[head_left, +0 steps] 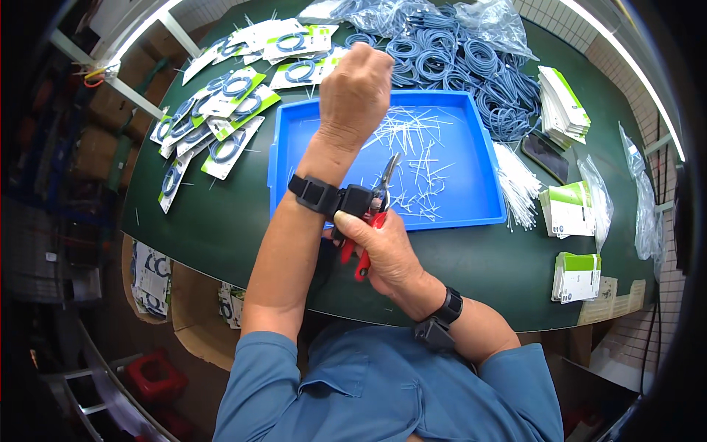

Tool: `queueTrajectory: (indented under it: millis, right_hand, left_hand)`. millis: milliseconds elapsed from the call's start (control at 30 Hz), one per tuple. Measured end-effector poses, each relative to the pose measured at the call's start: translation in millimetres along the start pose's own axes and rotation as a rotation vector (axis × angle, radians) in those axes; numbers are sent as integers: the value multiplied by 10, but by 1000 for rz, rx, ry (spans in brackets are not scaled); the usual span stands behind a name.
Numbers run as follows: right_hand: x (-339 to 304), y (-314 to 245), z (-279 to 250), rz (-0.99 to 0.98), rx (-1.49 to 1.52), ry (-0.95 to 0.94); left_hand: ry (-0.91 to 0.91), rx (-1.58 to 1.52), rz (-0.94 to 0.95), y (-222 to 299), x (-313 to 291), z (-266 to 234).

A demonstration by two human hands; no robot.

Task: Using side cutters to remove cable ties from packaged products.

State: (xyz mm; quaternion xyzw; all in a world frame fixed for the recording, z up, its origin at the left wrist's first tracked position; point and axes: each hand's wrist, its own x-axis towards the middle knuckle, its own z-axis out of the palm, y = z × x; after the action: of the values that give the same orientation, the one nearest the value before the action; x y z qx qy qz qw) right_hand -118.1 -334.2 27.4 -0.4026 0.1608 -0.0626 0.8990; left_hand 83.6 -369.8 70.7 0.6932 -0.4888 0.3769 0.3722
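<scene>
My left hand (358, 92) is raised over the far-left part of a blue plastic tray (283, 158), its fingers curled into a fist; the inside of the fist is hidden. A black strap with a small black box (356, 200) sits on my left wrist. My right hand (390, 254) is closed around red-handled snips (374, 221), their pointed blades aimed up over the tray's near edge. The right thumb rests against the black box. Inside the tray lie many thin white offcuts (423, 177) that look like cable-tie ends.
Carded grey-blue cable coils (236, 87) lie at the left and far left. Loose cable coils (479, 59) heap up at the back, beside clear plastic bags (495, 26). Along the right are white cable ties (517, 184), a phone (545, 157) and stacked green-white cards (577, 277).
</scene>
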Motion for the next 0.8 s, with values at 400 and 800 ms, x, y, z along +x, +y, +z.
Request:
queueTrajectory:
  millis: [400, 800]
  right_hand:
    - [32, -35, 94, 47, -73, -27]
    - [10, -58, 45, -43, -445, 48]
  left_hand:
    - [50, -611, -652, -47, -94, -44]
    - [147, -266, -238, -96, -157, -212]
